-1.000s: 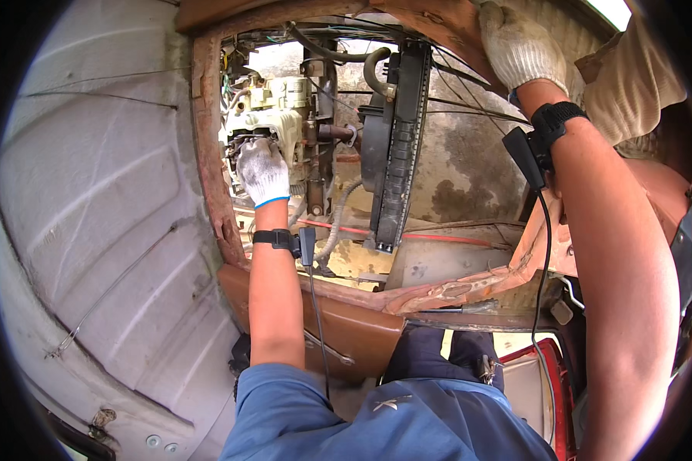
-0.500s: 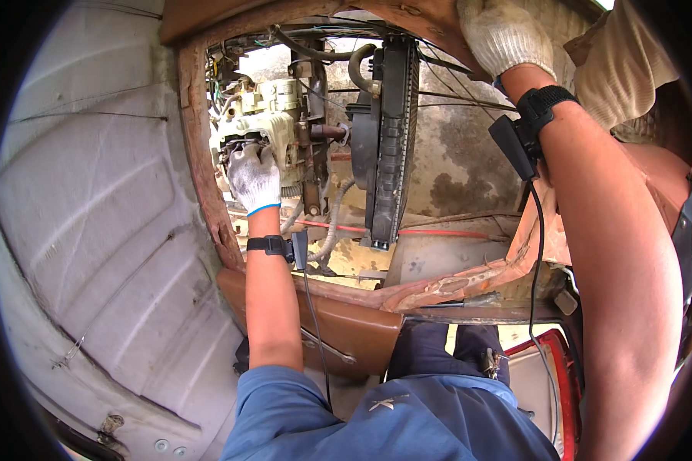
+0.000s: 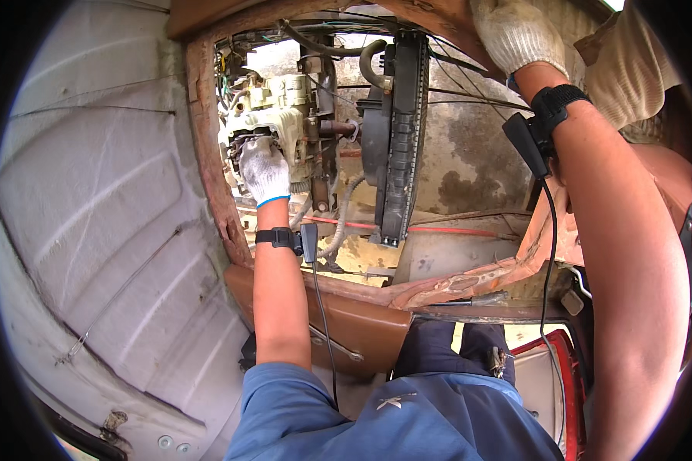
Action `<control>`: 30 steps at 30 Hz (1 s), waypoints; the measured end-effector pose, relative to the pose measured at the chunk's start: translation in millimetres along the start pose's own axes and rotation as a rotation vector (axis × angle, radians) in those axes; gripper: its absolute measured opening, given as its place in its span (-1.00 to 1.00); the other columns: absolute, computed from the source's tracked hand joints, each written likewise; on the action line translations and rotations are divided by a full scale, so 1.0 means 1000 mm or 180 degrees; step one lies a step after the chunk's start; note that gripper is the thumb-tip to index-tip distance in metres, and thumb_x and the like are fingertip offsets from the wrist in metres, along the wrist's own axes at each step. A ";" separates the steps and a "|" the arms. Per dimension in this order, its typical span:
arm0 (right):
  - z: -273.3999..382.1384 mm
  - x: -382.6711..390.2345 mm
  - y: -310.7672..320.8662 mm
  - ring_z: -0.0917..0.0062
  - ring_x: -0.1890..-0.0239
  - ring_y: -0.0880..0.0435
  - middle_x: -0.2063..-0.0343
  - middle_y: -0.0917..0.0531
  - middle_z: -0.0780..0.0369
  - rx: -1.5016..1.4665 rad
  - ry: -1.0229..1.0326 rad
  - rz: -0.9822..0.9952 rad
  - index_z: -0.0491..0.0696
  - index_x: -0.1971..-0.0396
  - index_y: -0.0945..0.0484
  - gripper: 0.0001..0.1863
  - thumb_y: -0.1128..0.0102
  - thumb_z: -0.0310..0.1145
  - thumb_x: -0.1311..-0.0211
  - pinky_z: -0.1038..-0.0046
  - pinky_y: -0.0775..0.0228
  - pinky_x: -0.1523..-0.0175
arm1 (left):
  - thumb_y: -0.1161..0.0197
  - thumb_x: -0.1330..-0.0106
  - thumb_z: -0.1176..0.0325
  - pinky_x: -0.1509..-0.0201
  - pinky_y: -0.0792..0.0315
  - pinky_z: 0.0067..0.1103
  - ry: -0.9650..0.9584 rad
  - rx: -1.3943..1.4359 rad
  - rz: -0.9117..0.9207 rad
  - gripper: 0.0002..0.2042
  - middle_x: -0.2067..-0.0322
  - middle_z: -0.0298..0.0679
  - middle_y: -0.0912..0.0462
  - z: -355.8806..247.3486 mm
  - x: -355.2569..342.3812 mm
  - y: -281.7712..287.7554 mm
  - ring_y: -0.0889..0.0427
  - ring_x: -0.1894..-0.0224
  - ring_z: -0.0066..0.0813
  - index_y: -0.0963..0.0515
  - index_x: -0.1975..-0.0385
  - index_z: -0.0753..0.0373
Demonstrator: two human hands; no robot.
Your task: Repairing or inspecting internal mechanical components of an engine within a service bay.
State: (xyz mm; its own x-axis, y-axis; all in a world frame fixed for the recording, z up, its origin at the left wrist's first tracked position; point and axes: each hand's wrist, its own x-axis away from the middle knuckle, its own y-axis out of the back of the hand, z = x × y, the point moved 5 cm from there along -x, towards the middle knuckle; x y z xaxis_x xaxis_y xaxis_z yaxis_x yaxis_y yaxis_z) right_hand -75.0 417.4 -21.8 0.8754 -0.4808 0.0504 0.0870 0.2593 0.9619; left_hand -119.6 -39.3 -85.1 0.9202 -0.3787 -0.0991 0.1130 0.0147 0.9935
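Since half a second ago, the raised finger of my gloved left hand (image 3: 266,172) has folded down against the pale engine (image 3: 286,96), which sits to the left of the black radiator (image 3: 401,138). Those fingers are bent, with their tips hidden at the engine, so I cannot tell whether they hold anything. My gloved right hand (image 3: 520,38) rests against the brown frame (image 3: 443,17) at upper right, its grip too hidden to make out.
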 end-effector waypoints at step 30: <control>0.002 0.006 0.011 -0.06 0.17 -0.74 0.28 -0.74 -0.12 -0.0251 -0.0687 -0.0017 -0.07 0.23 -0.73 -0.46 0.14 0.03 -0.49 -0.01 -0.54 -0.03 | -0.28 -0.21 0.38 0.03 -0.53 -0.20 0.0280 0.0165 0.0106 -0.87 0.33 0.03 -0.71 0.006 0.000 0.002 -0.68 0.22 0.04 -0.74 0.36 0.24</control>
State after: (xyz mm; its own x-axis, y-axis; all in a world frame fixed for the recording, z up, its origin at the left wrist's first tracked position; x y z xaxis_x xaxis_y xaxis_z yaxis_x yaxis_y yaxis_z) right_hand -69.6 415.8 -10.7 0.7536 -0.6481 0.1099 0.1356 0.3168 0.9387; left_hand -121.6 -44.7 -82.9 0.9528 -0.2959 -0.0682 0.0643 -0.0228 0.9977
